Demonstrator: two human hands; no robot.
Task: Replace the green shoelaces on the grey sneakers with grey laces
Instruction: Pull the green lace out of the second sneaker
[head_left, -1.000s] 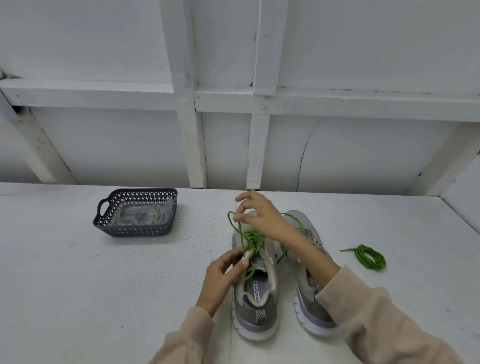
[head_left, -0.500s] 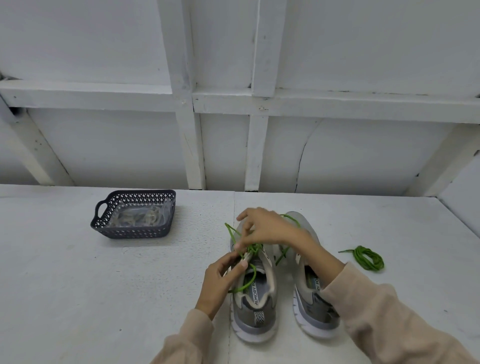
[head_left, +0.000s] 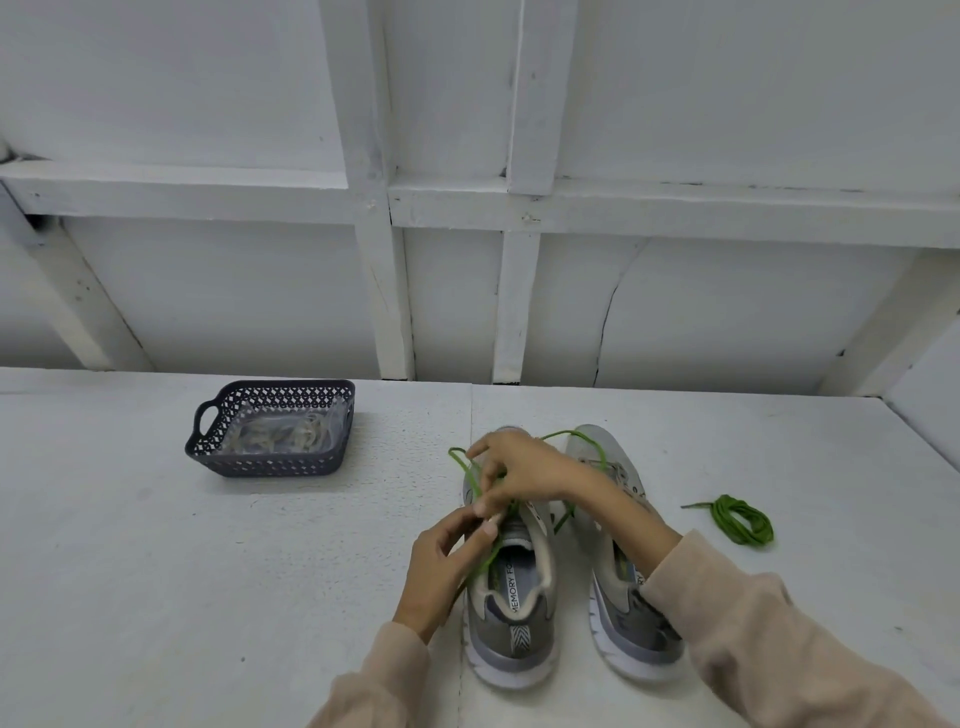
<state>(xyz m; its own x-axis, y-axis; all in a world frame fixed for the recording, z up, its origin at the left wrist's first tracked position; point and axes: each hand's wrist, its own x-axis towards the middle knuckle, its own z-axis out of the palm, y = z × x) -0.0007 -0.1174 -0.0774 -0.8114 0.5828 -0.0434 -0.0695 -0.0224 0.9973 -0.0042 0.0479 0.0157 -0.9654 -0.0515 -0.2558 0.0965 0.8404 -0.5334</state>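
Two grey sneakers stand side by side, toes away from me: the left sneaker and the right sneaker. A green lace loops loosely over the left sneaker's eyelets and across to the right one. My left hand pinches the lace beside the left sneaker's tongue. My right hand reaches across from the right and grips the lace over the same sneaker's upper eyelets. The right sneaker shows no lace of its own. A coiled green lace lies on the table to the right.
A dark perforated basket at the back left holds pale laces in a clear wrapper. The white table ends at a white panelled wall behind the sneakers.
My right hand has dropped from above the sneaker down to its eyelets, close to my left hand. The loop of green lace has come lower with it.
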